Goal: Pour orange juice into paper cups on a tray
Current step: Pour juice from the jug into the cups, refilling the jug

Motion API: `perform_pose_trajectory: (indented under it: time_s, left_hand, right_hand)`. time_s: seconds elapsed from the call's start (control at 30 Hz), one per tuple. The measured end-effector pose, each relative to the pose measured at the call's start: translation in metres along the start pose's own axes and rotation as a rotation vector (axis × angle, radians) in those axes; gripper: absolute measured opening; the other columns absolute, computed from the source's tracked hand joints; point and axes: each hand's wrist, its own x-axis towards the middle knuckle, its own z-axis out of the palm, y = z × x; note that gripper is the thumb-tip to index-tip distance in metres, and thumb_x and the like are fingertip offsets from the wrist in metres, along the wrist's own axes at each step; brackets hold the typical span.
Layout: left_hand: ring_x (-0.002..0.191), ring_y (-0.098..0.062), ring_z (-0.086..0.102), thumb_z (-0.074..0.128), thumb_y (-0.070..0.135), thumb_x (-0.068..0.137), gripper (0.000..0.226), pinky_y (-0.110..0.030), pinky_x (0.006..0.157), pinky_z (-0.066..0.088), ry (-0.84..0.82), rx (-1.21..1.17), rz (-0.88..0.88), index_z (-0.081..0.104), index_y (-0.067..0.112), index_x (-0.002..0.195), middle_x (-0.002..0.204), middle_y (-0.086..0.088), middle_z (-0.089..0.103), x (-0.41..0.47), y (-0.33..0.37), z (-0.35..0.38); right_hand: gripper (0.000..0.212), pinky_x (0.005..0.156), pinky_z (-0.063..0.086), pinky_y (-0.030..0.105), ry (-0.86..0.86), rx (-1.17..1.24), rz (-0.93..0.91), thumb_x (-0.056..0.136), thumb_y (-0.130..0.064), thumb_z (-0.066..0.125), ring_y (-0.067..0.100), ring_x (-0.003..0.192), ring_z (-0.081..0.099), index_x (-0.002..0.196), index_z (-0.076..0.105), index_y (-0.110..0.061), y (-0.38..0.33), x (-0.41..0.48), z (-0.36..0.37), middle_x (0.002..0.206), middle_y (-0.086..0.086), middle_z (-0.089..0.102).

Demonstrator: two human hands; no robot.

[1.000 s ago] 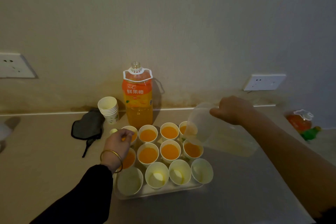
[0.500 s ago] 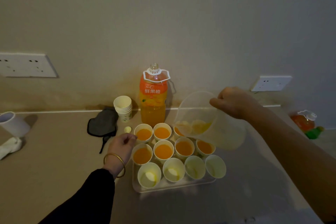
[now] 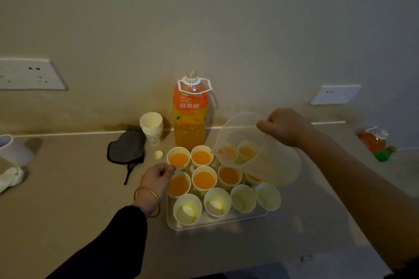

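Jug is in the air over the tray's far-right part and tipped hard. Its long axis runs from the base, off the tray's right edge, up to the mouth at the far side. The mouth faces the bottle and the lip sits low over the far row's third cup. Right hand is above the tray's far-right corner, fingers curled tight on the jug at its rim side; the handle is hidden under the hand. The jug wall reads almost clear, and two far-row cups show through it.

Cups: three rows of four on the tray. Far and middle rows hold juice; the near row shows only pale bottoms.

Left hand is at the tray's left edge, fingers curled, tips at the rims of the two left cups. Pinching a rim or only touching it, can't tell. Bangle on that wrist.

Bottle stands upright and uncapped just behind the tray. Cap and cup stack sit far-left of the tray, with a dark pouch further left.

Vs 0.5 s ago: the bright juice pool at the jug lip is gone. Tilt and grip are about the same, the left hand is on the same spot, and the near row is still unfilled.
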Motion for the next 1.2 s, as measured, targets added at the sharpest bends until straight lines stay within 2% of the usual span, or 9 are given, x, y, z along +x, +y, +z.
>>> perform_pose_trajectory:
  time_s: [0.1,0.2,0.4,0.53,0.67,0.77,0.9,1.03,1.2]
  left_hand:
    - [0.083,-0.022,0.058,0.053,0.02,0.093,0.021,-0.03,0.076,0.043,-0.003,0.002,0.023,0.063,0.021,0.074,0.082,-0.005,0.065,0.001,0.008,0.009]
    - [0.087,-0.021,0.058,0.053,0.022,0.093,0.018,-0.03,0.077,0.042,0.004,0.04,0.027,0.066,0.019,0.081,0.089,-0.005,0.066,0.007,0.013,0.018]
    - [0.09,-0.021,0.055,0.052,0.021,0.094,0.02,-0.029,0.078,0.04,0.056,0.106,0.022,0.07,0.013,0.095,0.092,-0.005,0.064,0.019,0.02,0.036]
    - [0.087,-0.019,0.051,0.051,0.021,0.094,0.02,-0.027,0.076,0.036,0.092,0.126,0.015,0.069,0.011,0.095,0.09,-0.004,0.061,0.024,0.023,0.044]
    - [0.086,-0.02,0.049,0.05,0.019,0.095,0.018,-0.027,0.074,0.033,0.088,0.135,0.01,0.067,0.013,0.092,0.091,-0.007,0.059,0.028,0.026,0.049]
    - [0.092,-0.018,0.049,0.049,0.018,0.096,0.022,-0.024,0.074,0.03,0.095,0.157,0.007,0.068,0.008,0.099,0.094,-0.005,0.058,0.032,0.029,0.053]
    - [0.099,-0.023,0.054,0.048,0.018,0.095,0.024,-0.024,0.075,0.031,0.088,0.188,0.023,0.069,0.009,0.101,0.106,-0.009,0.065,0.037,0.032,0.057]
    - [0.104,-0.024,0.055,0.048,0.016,0.095,0.023,-0.022,0.077,0.031,0.085,0.208,0.043,0.069,0.008,0.102,0.11,-0.01,0.066,0.039,0.034,0.058]
    - [0.106,-0.023,0.055,0.049,0.016,0.094,0.021,-0.023,0.081,0.033,0.073,0.188,0.034,0.07,0.01,0.099,0.111,-0.008,0.066,0.042,0.032,0.057]
  right_hand:
    - [0.052,0.05,0.023,0.031,0.024,0.001,0.037,0.078,-0.052,0.042,0.021,0.049,0.035,0.047,0.038,-0.011,0.017,-0.001,0.005,0.05,0.005,0.036]
    - [0.052,0.049,0.023,0.029,0.068,-0.017,0.096,0.089,-0.041,0.049,0.02,0.05,0.036,0.049,0.038,-0.01,0.036,-0.002,0.005,0.053,0.006,0.038]
    - [0.05,0.055,0.03,0.028,0.037,-0.139,0.199,0.089,-0.051,0.043,0.022,0.06,0.045,0.053,0.038,-0.016,0.067,0.002,0.01,0.058,0.003,0.042]
    - [0.053,0.067,0.037,0.03,0.011,-0.192,0.221,0.09,-0.056,0.04,0.024,0.075,0.054,0.06,0.046,-0.012,0.084,0.006,0.019,0.069,0.001,0.049]
    - [0.056,0.067,0.037,0.029,0.004,-0.244,0.222,0.09,-0.062,0.036,0.02,0.072,0.052,0.059,0.047,-0.017,0.097,0.01,0.03,0.076,0.003,0.054]
    - [0.06,0.07,0.038,0.029,-0.029,-0.291,0.246,0.088,-0.065,0.035,0.022,0.078,0.054,0.082,0.064,-0.013,0.1,0.013,0.034,0.083,0.004,0.058]
    - [0.059,0.073,0.032,0.027,-0.091,-0.221,0.24,0.093,-0.057,0.04,0.02,0.081,0.048,0.107,0.065,-0.005,0.094,0.015,0.038,0.094,0.01,0.061]
    - [0.06,0.079,0.036,0.03,-0.138,-0.196,0.232,0.093,-0.056,0.04,0.026,0.103,0.057,0.114,0.062,-0.005,0.091,0.019,0.04,0.114,0.012,0.063]
    - [0.059,0.076,0.034,0.028,-0.144,-0.239,0.207,0.095,-0.055,0.039,0.024,0.103,0.058,0.115,0.063,-0.005,0.086,0.02,0.04,0.113,0.011,0.064]
